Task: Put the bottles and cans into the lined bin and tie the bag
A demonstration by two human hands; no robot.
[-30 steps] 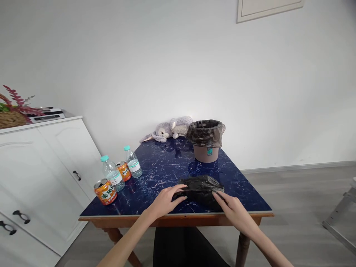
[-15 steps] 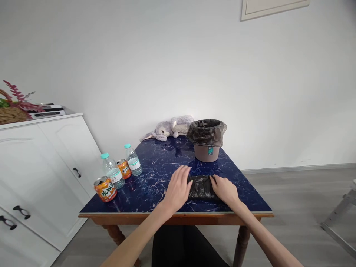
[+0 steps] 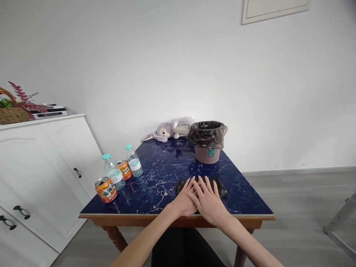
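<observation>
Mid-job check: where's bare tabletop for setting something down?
Free tabletop: the middle, between the bottles and the lined bin, and the front right corner, right of the black plastic. Crowded: the left edge, with bottles and orange cans; the front middle, where the left hand and right hand rest on the plastic; and the back, with the plush rabbit.

Home room: brown woven basket [image 3: 13, 115] stands on white panelled cabinet [image 3: 59, 155]; pale grey plush rabbit [image 3: 167, 129] lies along far edge of blue marble-patterned, turned-leg wooden table [image 3: 158, 167].
</observation>
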